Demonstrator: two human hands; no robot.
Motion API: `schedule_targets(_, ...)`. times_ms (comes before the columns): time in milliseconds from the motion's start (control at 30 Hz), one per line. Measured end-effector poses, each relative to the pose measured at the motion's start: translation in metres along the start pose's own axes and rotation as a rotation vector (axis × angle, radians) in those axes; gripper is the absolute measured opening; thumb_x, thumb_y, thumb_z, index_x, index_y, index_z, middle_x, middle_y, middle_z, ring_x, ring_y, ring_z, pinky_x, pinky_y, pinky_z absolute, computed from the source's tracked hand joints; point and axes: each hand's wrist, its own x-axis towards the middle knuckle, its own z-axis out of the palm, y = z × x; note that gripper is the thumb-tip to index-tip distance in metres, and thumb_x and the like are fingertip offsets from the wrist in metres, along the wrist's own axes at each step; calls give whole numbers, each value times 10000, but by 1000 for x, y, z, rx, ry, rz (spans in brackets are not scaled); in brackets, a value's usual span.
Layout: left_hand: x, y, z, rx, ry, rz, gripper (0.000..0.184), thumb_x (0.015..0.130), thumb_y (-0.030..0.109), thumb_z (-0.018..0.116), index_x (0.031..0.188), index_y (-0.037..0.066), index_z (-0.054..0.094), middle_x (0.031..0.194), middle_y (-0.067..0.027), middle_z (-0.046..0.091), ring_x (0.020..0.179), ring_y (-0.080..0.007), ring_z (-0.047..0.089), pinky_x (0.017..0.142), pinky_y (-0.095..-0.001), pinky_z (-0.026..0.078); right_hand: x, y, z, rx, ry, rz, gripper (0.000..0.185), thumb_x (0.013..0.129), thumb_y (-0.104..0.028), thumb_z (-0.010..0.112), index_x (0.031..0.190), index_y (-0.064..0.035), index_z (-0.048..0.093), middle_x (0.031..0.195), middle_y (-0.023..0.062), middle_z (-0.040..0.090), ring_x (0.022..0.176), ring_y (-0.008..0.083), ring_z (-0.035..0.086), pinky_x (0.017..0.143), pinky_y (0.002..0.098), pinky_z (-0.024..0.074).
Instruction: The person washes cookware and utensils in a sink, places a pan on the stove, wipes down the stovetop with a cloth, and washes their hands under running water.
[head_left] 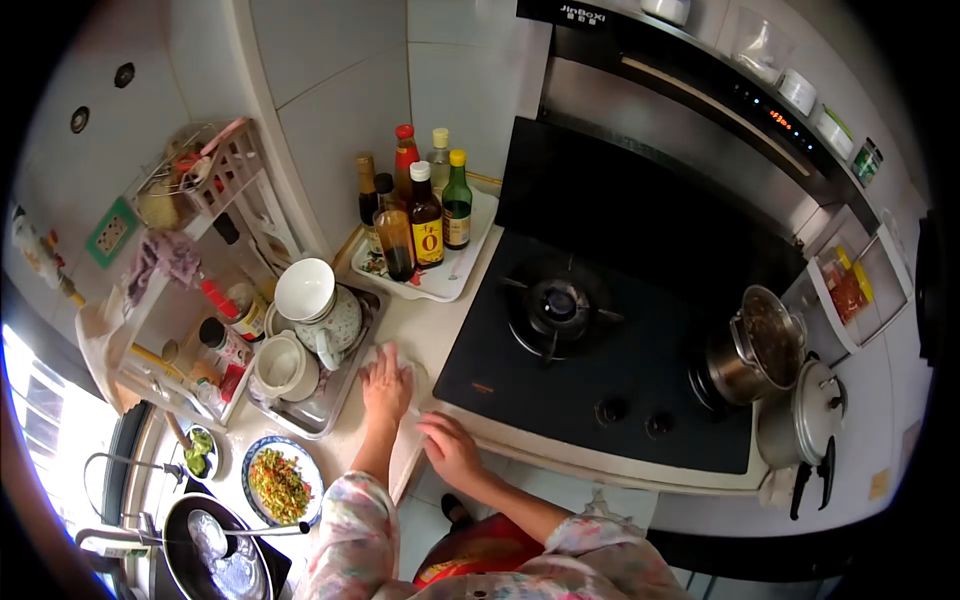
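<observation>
My left hand (386, 388) lies on the pale countertop, fingers stretched out, between the metal tray and the stove. Something whitish and thin shows around its fingers; I cannot make out what it is. At the counter's front edge, my right hand (450, 446) has its fingers slightly apart and pointing left, with nothing visible in it. The metal tray (318, 422) beside my left hand holds a white bowl (305, 290), a patterned teapot (343, 322) and a pale lidded pot (284, 366).
A white tray (440, 288) of sauce bottles stands behind. The black stove (540, 385) is to the right, with a steel pot (755, 350) and a pressure cooker (800, 415). A food plate (280, 482) and a pan (185, 540) sit lower left.
</observation>
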Motion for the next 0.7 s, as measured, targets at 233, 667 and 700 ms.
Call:
schedule_targets(233, -16, 21, -21, -42, -143, 379, 377, 796, 220, 499, 1161, 125, 510, 1259, -104, 452, 1091, -277, 464, 990, -502, 255, 13, 27, -20, -39, 58, 40, 247, 726, 11, 551, 968, -30, 571, 1054, 138, 550, 988, 305, 517, 856, 366, 422)
schedule_targets(667, -76, 40, -61, -228, 113, 250, 243, 678, 17, 529, 913, 23, 591, 910, -147, 588, 783, -295, 553, 715, -370, 446, 6, 23, -52, 95, -41, 26, 222, 733, 9, 547, 950, -28, 576, 1047, 132, 551, 981, 293, 521, 844, 350, 427)
schedule_targets(700, -68, 55, -57, -233, 120, 321, 246, 680, 15, 525, 917, 14, 589, 943, -151, 591, 826, -297, 563, 746, -381, 450, 5, 23, -60, 77, -11, 29, 225, 733, 13, 545, 952, -26, 576, 1048, 133, 552, 977, 296, 523, 838, 352, 430)
